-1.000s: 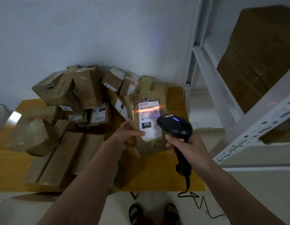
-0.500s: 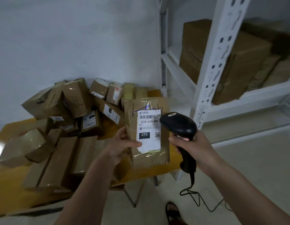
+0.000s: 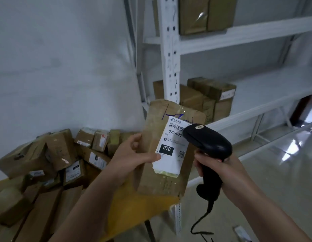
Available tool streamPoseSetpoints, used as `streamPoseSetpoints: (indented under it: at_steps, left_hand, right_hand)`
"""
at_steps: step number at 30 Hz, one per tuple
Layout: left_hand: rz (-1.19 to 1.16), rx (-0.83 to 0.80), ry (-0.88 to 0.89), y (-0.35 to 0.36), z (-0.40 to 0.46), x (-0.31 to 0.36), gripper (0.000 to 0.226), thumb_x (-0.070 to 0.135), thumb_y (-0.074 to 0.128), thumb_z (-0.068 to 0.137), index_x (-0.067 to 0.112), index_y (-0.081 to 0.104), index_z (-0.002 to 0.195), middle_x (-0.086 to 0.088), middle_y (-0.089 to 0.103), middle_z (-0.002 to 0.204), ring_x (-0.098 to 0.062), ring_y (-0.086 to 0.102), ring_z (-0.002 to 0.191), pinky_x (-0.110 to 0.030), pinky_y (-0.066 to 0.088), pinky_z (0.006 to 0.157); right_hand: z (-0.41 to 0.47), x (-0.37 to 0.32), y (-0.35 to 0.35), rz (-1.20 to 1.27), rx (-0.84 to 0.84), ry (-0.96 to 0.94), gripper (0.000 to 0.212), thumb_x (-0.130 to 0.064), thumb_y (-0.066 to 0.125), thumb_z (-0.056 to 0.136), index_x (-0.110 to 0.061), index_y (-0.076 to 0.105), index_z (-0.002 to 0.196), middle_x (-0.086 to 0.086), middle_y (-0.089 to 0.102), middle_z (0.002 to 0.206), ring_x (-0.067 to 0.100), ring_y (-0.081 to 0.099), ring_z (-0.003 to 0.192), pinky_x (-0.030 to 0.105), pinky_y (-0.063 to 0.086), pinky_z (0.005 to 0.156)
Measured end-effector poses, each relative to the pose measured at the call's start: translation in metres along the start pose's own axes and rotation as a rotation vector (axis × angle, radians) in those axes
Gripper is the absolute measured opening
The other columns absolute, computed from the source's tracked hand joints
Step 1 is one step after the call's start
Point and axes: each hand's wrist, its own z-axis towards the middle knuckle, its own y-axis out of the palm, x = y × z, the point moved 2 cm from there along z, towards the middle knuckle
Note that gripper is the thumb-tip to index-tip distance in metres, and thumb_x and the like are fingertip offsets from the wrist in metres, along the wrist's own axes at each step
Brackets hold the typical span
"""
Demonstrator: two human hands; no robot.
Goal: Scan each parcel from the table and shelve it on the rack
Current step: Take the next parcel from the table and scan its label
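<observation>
My left hand (image 3: pixel 132 154) grips a flat brown parcel (image 3: pixel 151 131) by its left edge, thumb on the white label marked 070. The parcel stands upright in the air, in front of the white rack's post (image 3: pixel 170 49). My right hand (image 3: pixel 221 170) holds a black corded barcode scanner (image 3: pixel 207 142) by its handle; its head overlaps the label's right side. No scan beam shows on the label. A heap of brown parcels (image 3: pixel 52 154) lies on the yellow table (image 3: pixel 134 206) at lower left.
The white rack fills the right half. Several boxes (image 3: pixel 209 98) stand at the left end of its middle shelf (image 3: pixel 265 95), and a taped box (image 3: pixel 204 14) sits on the shelf above. The scanner cable (image 3: pixel 200 222) dangles toward the glossy floor (image 3: pixel 282 172).
The red scan line seen on the label a second ago is gone. The view has swung right and up toward the rack, and both hands have carried parcel and scanner that way.
</observation>
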Motion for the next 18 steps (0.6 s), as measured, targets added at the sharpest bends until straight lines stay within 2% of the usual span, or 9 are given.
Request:
streamPoseSetpoints:
  at_steps: [3, 6, 9, 11, 13, 18]
  left_hand:
    - [0.069, 0.029, 0.104, 0.023, 0.0, 0.042, 0.091, 0.039, 0.093, 0.048, 0.032, 0.049, 0.127, 0.01, 0.067, 0.112, -0.008, 0.068, 0.096, -0.029, 0.056, 0.081]
    - [0.142, 0.076, 0.212, 0.049, 0.004, 0.084, 0.08, 0.038, 0.087, 0.062, 0.038, 0.043, 0.129, 0.011, 0.064, 0.107, -0.004, 0.066, 0.09, -0.018, 0.052, 0.068]
    - [0.216, 0.111, 0.317, 0.078, 0.011, 0.128, 0.078, 0.04, 0.084, 0.066, 0.043, 0.041, 0.13, 0.013, 0.059, 0.112, 0.001, 0.06, 0.093, -0.01, 0.046, 0.062]
    - [0.254, 0.134, 0.371, 0.099, 0.017, 0.159, 0.081, 0.042, 0.085, 0.065, 0.044, 0.04, 0.133, 0.013, 0.058, 0.116, -0.001, 0.058, 0.098, -0.017, 0.05, 0.071]
    - [0.299, 0.154, 0.415, 0.12, 0.027, 0.191, 0.083, 0.044, 0.084, 0.065, 0.044, 0.039, 0.135, 0.014, 0.057, 0.111, -0.003, 0.059, 0.096, -0.025, 0.052, 0.078]
    - [0.39, 0.194, 0.496, 0.182, 0.056, 0.267, 0.074, 0.048, 0.08, 0.068, 0.045, 0.042, 0.132, 0.021, 0.054, 0.101, -0.005, 0.062, 0.089, -0.027, 0.053, 0.075]
  right_hand:
    - [0.0, -0.03, -0.024, 0.063, -0.008, -0.095, 0.012, -0.018, 0.071, 0.07, -0.008, 0.065, 0.075, 0.013, 0.056, 0.062, 0.021, 0.051, 0.055, 0.022, 0.044, 0.054]
    - [0.005, -0.058, -0.053, 0.087, -0.03, -0.179, 0.018, -0.014, 0.078, 0.068, -0.006, 0.066, 0.078, 0.017, 0.054, 0.065, 0.025, 0.049, 0.058, 0.027, 0.044, 0.058]
    - [0.013, -0.087, -0.088, 0.107, -0.048, -0.243, 0.032, -0.026, 0.078, 0.061, -0.005, 0.065, 0.081, 0.018, 0.054, 0.069, 0.027, 0.049, 0.06, 0.033, 0.043, 0.061]
    - [0.022, -0.107, -0.114, 0.117, -0.059, -0.284, 0.034, -0.029, 0.077, 0.058, -0.006, 0.065, 0.081, 0.018, 0.054, 0.069, 0.026, 0.05, 0.059, 0.031, 0.045, 0.06]
    - [0.034, -0.128, -0.138, 0.117, -0.066, -0.319, 0.03, -0.027, 0.077, 0.057, -0.009, 0.067, 0.079, 0.018, 0.055, 0.068, 0.025, 0.051, 0.058, 0.029, 0.047, 0.058]
    - [0.071, -0.166, -0.197, 0.134, -0.055, -0.388, 0.013, -0.011, 0.074, 0.067, -0.01, 0.065, 0.077, 0.015, 0.055, 0.067, 0.024, 0.052, 0.057, 0.031, 0.047, 0.057]
